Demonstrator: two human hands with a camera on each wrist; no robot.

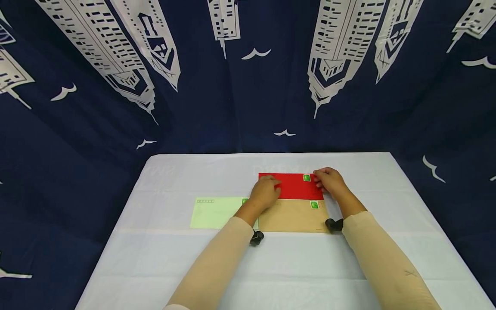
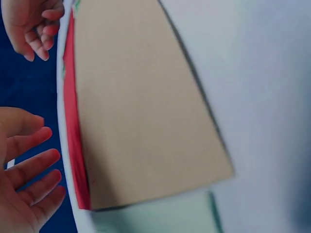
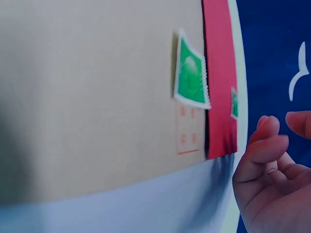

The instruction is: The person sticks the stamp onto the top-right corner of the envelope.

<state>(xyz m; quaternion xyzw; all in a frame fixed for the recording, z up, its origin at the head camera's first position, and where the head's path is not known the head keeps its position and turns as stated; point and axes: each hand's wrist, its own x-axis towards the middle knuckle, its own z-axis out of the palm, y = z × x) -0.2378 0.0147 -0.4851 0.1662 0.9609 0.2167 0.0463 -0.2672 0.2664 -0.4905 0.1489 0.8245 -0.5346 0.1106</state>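
In the head view a red envelope [image 1: 296, 186] with a green stamp [image 1: 307, 178] lies just beyond a tan envelope [image 1: 290, 217] bearing its own green stamp [image 1: 314, 205]. My left hand [image 1: 265, 193] is over the red envelope's left end; its fingers look spread and relaxed in the left wrist view. At the red envelope's right end is my right hand [image 1: 329, 180]. Its fingers [image 3: 262, 153] are loosely bent, with thumb and forefinger apart and nothing visible between them. I cannot tell whether either hand touches paper. Part of a pale green envelope [image 1: 217, 213] hides behind my left arm.
A white cloth covers the table [image 1: 186, 267]. Behind it hangs a dark blue curtain [image 1: 240, 99] printed with white buildings and birds. Dark wrist cameras [image 1: 256, 238] sit under both wrists, close above the envelopes.
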